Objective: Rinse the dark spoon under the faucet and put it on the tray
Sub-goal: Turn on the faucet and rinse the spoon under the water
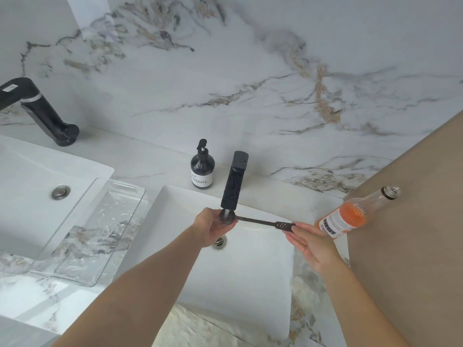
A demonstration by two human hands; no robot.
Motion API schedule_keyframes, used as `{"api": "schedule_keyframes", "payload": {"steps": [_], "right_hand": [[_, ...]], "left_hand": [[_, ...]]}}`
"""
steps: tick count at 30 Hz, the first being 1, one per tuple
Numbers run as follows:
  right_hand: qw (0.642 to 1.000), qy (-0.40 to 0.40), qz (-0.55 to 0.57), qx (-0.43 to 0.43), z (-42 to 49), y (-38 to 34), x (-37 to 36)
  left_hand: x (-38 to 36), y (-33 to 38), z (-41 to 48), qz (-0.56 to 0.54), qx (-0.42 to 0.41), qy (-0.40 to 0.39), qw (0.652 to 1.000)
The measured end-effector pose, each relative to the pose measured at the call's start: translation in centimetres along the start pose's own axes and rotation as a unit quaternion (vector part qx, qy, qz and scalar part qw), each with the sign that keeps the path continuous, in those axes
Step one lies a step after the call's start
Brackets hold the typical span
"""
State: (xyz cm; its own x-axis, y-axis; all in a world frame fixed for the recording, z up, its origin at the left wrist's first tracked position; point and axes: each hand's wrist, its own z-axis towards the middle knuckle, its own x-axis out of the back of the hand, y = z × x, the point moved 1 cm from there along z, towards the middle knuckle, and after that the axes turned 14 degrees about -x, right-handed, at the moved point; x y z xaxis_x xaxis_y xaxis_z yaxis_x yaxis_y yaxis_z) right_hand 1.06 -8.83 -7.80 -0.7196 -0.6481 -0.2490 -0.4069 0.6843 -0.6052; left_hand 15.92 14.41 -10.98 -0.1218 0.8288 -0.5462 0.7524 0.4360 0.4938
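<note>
Dark spoon [255, 219] under the faucet [234, 182], mid-frame.
Your left hand [213, 227] grips its bowl; your right hand [309, 240] fingers pinch the handle.

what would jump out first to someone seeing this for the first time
The dark spoon stands out, held level over the white sink: the left hand cups its bowl under the black faucet spout, and the right hand pinches the perforated handle end. Next come the bottle of orange liquid, uncapped at the right, and the clear glass tray on the counter to the left.
</note>
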Motion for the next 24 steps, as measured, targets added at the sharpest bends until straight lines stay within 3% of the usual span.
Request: {"api": "schedule_keyframes", "payload": {"steps": [5, 8, 13, 17, 20, 22, 24], "right_hand": [[0.996, 0.007, -0.057, -0.071, -1.1, 3.1, 1.0], [0.981, -0.024, -0.129, -0.144, -1.7, 5.3, 0.5], [0.926, -0.097, -0.261, -0.255, -2.9, 8.5, -2.0], [0.874, -0.112, -0.382, -0.279, -3.5, 8.2, -3.3], [0.836, -0.065, -0.517, -0.172, -3.7, 3.4, -6.4], [0.796, 0.055, -0.601, 0.036, -3.8, -1.3, -9.2], [0.748, 0.15, -0.594, 0.258, -5.1, -5.6, -12.5]], "left_hand": [[0.7, -0.1, 0.4, 0.032, -0.01, 0.006, 0.999], [1.0, -0.1, 0.7, -0.021, -0.015, 0.012, 1.0], [1.5, -0.3, 1.0, -0.075, -0.012, 0.001, 0.997], [1.4, -0.8, 0.8, -0.057, 0.001, 0.005, 0.998], [1.6, -1.0, 0.9, -0.018, -0.001, 0.004, 1.0], [1.9, -1.1, 0.7, -0.006, 0.005, 0.005, 1.0], [2.1, -1.3, 0.6, -0.007, 0.009, 0.011, 1.0]]}}
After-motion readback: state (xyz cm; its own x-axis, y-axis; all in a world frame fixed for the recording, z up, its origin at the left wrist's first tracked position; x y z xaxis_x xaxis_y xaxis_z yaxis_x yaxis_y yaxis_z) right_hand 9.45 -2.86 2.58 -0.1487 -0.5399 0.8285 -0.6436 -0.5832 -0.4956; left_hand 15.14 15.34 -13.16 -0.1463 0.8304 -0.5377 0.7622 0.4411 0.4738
